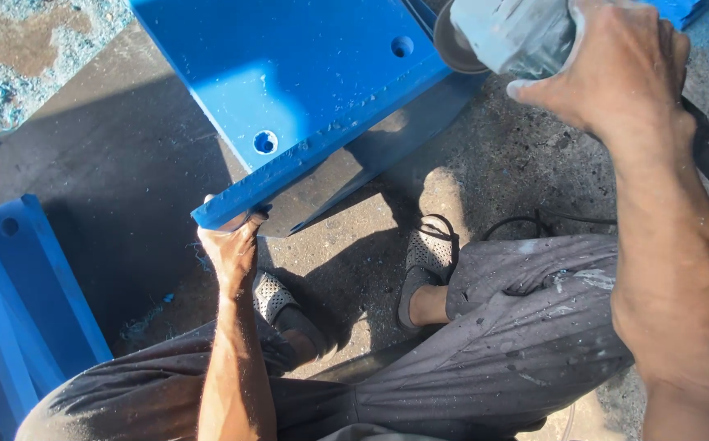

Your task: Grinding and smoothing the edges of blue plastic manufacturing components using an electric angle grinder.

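The blue steel plate (305,73) lies tilted above the ground, its near corner gripped from below by the left hand (230,245), fingers closed around the edge. The right hand (615,65) is clamped on the grey body of an angle grinder (509,33), whose disc sits against the plate's right edge. Round holes pierce the plate. Below are grey shoes (429,253), dark trousers (517,327) and a black cable (526,222) on dusty concrete (126,163). More blue steel parts (11,310) stand at left.

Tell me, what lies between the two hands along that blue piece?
In the head view, the blue painted steel plate spans between the left hand at its lower corner and the right hand holding the grinder; two bolt holes show.
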